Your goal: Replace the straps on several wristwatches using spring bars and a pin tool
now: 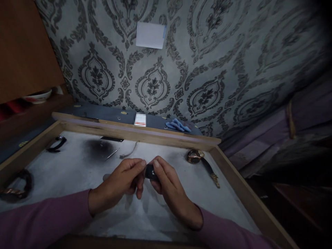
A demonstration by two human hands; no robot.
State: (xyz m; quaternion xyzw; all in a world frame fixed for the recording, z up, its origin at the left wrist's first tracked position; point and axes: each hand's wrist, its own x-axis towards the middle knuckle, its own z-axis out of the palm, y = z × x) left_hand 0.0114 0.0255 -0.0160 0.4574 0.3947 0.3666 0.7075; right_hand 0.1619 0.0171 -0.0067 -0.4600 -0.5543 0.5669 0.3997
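Note:
Over the middle of a shallow wooden tray with a white base [166, 230], both my hands meet around a small, glossy black object [150, 172]. Its kind is hard to make out in the dim light, and fingers cover part of it. My right hand [169, 183] grips it between thumb and fingers from the right. From the left, my left hand [123, 180] pinches at its edge with thumb and forefinger closed; the fingertips are partly hidden. Behind the hands lie a thin metal tool [112, 154] and a short grey strip [129, 152].
A wristwatch with a dark strap [194, 157] lies at the right; other watches lie at the left [19, 186] and far left corner [57, 144]. A flat black piece [112, 139] rests by the back rim. Beyond it are a blue cloth [178, 125] and a small box [140, 119].

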